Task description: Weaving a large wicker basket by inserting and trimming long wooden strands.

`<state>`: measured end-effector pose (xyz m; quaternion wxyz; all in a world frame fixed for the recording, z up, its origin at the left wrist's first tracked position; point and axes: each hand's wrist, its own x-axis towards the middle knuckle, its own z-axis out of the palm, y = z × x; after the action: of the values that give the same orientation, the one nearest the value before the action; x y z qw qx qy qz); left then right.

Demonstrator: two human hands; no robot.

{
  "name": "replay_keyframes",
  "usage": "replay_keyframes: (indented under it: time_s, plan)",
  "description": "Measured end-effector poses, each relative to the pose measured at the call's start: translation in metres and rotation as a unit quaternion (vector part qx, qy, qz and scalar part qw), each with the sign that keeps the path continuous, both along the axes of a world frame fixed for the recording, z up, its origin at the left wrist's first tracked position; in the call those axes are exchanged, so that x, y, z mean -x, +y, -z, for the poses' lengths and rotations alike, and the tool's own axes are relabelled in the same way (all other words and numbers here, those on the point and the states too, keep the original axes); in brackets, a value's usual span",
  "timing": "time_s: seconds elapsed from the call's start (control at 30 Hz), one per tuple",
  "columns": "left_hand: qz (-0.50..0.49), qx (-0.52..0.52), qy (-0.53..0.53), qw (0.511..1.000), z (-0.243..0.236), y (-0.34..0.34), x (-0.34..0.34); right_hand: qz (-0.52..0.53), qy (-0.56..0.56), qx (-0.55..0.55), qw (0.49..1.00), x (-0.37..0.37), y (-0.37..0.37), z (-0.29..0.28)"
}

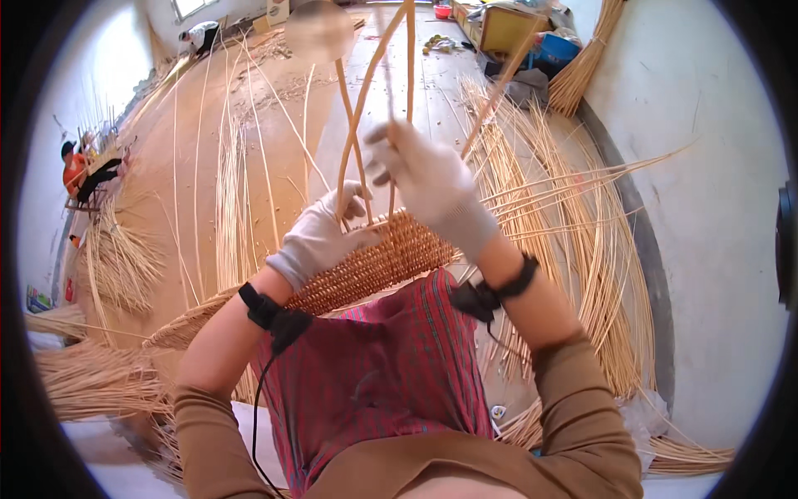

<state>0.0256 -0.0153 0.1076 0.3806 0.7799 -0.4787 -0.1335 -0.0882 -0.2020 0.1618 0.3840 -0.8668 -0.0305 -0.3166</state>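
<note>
A woven wicker piece (416,248) lies across my lap, on a red and dark striped cloth (374,349). Bare rods rise from its far edge, two of them crossing (356,125). My left hand (320,233), in a pale glove, is closed at the foot of these rods, its thumb along the woven edge. Higher and to the right, my gloved right hand (428,175) is slightly blurred, fingers curled around a thin upright rod (389,79). Its palm side is partly hidden. Both wrists wear black straps.
Bundles of long pale rods (573,233) cover the floor to my right, and more rods (233,191) lie ahead left. Another heap (125,258) is by the left wall, near a seated person (79,175). A second person (199,37) bends at the far left. A blue basin (557,50) stands far right.
</note>
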Motion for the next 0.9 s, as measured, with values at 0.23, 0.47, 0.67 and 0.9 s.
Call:
replay_keyframes:
  time_s: [0.23,0.47,0.67,0.9]
  plan:
    - [0.11,0.075,-0.003,0.991,0.0,-0.008,0.0,0.191,0.367,0.366,0.834,-0.071,-0.023,-0.017]
    - [0.087,-0.032,-0.079,0.993,-0.011,0.004,-0.006,0.059,0.147,0.289,0.944,-0.043,-0.003,0.001]
    - [0.079,-0.033,-0.056,0.995,-0.02,-0.007,0.002,0.293,-0.1,0.108,0.945,0.045,0.018,0.074]
    - [0.064,-0.044,-0.056,0.995,-0.021,-0.006,0.001,0.309,-0.076,0.14,0.938,0.028,0.017,0.112]
